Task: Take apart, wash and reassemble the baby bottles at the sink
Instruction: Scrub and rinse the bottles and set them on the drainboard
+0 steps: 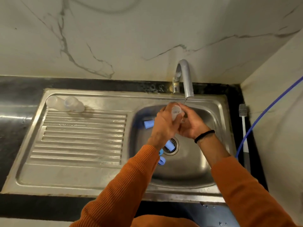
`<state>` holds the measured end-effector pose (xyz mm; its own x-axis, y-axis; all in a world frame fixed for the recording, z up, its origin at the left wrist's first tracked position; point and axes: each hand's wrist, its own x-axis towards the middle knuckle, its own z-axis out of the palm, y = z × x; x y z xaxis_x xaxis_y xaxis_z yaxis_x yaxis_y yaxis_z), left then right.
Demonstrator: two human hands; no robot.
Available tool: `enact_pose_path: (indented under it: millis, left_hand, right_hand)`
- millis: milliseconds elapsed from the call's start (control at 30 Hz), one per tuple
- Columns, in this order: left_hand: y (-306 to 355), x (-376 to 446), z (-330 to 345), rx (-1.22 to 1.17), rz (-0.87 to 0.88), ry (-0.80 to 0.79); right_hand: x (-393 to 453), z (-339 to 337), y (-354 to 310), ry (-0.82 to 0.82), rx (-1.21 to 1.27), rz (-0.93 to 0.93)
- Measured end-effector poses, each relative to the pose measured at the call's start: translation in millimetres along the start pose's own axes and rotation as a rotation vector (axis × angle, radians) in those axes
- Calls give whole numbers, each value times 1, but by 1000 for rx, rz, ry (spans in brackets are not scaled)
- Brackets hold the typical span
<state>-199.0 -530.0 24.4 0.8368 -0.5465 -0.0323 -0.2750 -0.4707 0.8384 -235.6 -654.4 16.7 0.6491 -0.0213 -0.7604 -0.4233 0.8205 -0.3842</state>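
The left hand (164, 123) curls around a clear plastic bottle part (176, 112), its fingers wrapped over the piece from the left side. The right hand (191, 125) closes against the same piece from the right, palm turned inward, fingers cupped under and behind it; a black band (204, 136) circles that wrist. Both hands hold the part over the sink basin (188, 161), just below the spout of the steel tap (185, 77), where a thin thread of water falls toward them. Whether the clear piece is a bottle body or a nipple cannot be told, since the fingers cover much of it.

Orange ribbed sleeves (131, 181) cover both forearms.

In the basin, 1 blue cap (148, 124) lies to the left of the hands, another blue piece (169, 145) lies on the drain strainer (173, 147), and a blue ring (162, 160) sits near the left sleeve.

On the far left corner of the ribbed drainboard (82, 136), 2 clear bottle pieces (65, 104) lie side by side, touching.

To the right of the sink, a grey-headed bottle brush (243, 122) lies on the black counter (16, 99), with a blue hose (262, 118) running beside it.
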Motion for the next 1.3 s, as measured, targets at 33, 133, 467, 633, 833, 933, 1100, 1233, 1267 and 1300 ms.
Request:
enact_pose_path:
  millis: [33, 133, 467, 633, 833, 933, 1100, 1233, 1267, 1300]
  left_hand:
    - [2, 0, -1, -30, -42, 68]
    - [1, 5, -6, -109, -250, 200]
    - [-14, 13, -11, -338, -520, -154]
    - [-16, 8, -9, -282, -244, -248]
    - [3, 4, -5, -123, -75, -179]
    - [6, 7, -7, 1, -29, -129]
    - [-4, 8, -10, 130, 7, -225]
    - [-7, 1, 0, 469, 94, -103]
    - [-7, 1, 3, 480, 45, -107]
    - [-8, 2, 6, 468, -21, -110]
  right_hand:
    - [-1, 3, 4, 45, -25, -40]
    - [1, 7, 15, 230, -141, -259]
    - [-13, -6, 17, 363, -888, -885]
    - [-19, -11, 15, 342, -1009, -961]
    - [-30, -8, 10, 369, -1005, -931]
    - [-34, -9, 10, 312, -1243, -1004]
    - [-34, -15, -2, 228, -1575, -1075]
    - [-18, 1, -2, 417, -1659, -908]
    - [-14, 7, -2, 487, -1657, -805]
    - [-11, 12, -3, 549, -1633, -696]
